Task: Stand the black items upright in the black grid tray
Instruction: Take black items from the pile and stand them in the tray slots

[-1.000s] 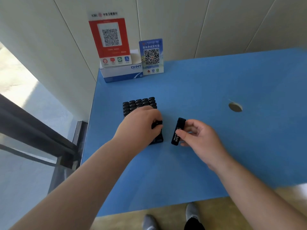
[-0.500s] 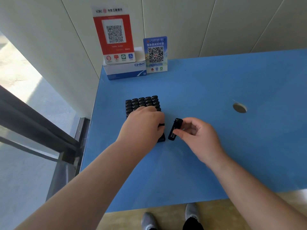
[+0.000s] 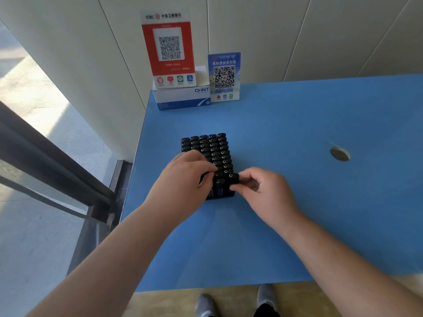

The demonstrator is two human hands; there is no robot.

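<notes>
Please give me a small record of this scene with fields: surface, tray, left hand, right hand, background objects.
surface: blue table
tray: black grid tray, packed with upright black items
left hand: left hand rests on the near items, fingers curled
right hand: right hand pinches one black item upright at the tray's near right corner
background objects: white box, red QR sign, blue QR sign

tray [image 3: 219, 197] mostly hidden (hands), forearms cropped

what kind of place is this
Probably a small shop or service counter: two QR payment signs, red and blue, stand by a white CHNT box on a blue counter.
</notes>
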